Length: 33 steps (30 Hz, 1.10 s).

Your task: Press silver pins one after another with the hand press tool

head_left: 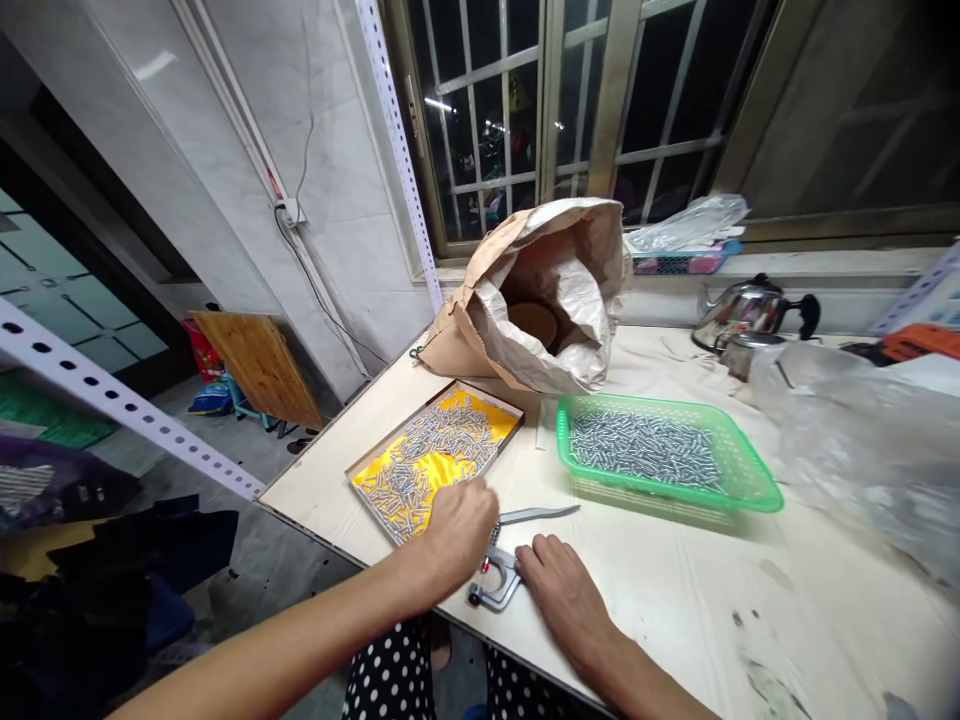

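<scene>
Head view, and I'm looking down at a pale table (675, 600) with both arms reaching in from the bottom edge. My left hand (459, 525) sits at the near right corner of the shallow tray (360, 468), the one with the yellow lining and a scatter of small metal pins (442, 440). Fingers are curled down and bunched over the tray's rim; I can't tell whether a pin is pinched between them. My right hand (559, 590) lies flat, palm down, fingertips touching the grey hand press (501, 575), steadying it rather than gripping. That press sits between the two hands, nearer the right one, its lever (536, 514) running away to the right. Pins lie up and left of the left hand. Green basket (739, 490) of the same pins sits well apart to the right, brown paper sack (540, 300) behind.
</scene>
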Tool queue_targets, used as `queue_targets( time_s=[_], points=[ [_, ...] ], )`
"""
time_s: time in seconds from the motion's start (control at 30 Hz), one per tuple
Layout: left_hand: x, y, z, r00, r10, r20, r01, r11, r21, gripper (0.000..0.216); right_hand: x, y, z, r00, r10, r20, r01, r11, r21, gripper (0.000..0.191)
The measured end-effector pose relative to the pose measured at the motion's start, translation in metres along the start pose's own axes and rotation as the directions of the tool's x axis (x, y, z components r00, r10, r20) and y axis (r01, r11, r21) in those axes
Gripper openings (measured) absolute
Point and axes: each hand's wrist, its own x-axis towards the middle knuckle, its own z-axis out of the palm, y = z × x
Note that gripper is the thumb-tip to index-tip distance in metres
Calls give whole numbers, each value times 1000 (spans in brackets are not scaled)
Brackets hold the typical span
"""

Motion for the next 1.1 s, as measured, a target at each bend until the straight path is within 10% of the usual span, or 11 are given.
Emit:
queue_targets(
  time_s=[0.1,0.2,0.4,0.57,1.1],
  points=[
    [13,23,-51,900,273,-340,-258,962,88,26,-2,3,5,998,-19,-55,20,1000,13,13],
    [31,11,-68,833,242,-497,-206,970,127,24,-3,4,6,999,-25,-45,26,999,28,12],
    [50,-77,1,990,-125,-71,134,980,147,20,-3,3,4,998,-28,-63,33,996,77,14],
    [47,-99,40,981,-185,-57,188,980,62,21,-3,2,1,999,-23,-46,27,996,91,14],
    [44,-98,59,986,-120,-113,111,991,-78,20,-8,11,7,991,-111,-76,120,985,126,14]
  ],
)
